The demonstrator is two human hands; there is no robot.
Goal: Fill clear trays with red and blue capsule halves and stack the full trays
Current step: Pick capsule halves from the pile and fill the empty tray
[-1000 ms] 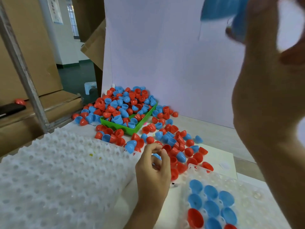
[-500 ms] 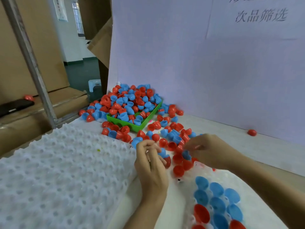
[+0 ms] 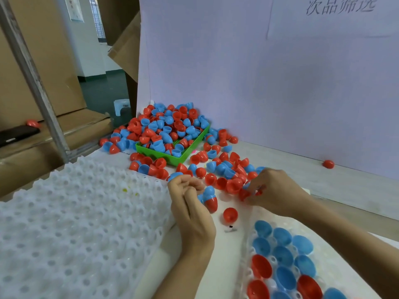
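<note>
While half a second ago nearly the same, now slightly nearer: left hand (image 3: pixel 190 203) fingers curled, pinching a blue capsule half (image 3: pixel 209 191) and a red capsule half (image 3: pixel 211 203) beside the fingertips; right hand (image 3: pixel 272 190) curled down into the loose scatter of capsule halves (image 3: pixel 224 169), closed on something red at the fingertips, too blurred to make out exactly. One red half (image 3: pixel 230 215) alone on the white table (image 3: pixel 216 266) between the hands, as before. At lower right, clear tray (image 3: pixel 248 238) partly filled with blue and red halves, cut off by the frame edge and partly hidden under the right forearm. At left, stack of white dimpled trays (image 3: pixel 75 223), cut off at the bottom. Farther back, green tray (image 3: pixel 172 159) heaped with halves, spilling over onto the table. Lone red half (image 3: pixel 328 164) at the foot of the pale backboard (image 3: pixel 259 83), with faint, partly cropped writing at its top. Cardboard boxes (image 3: pixel 38 61) and a grey metal post (image 3: pixel 36 83) at left.
</note>
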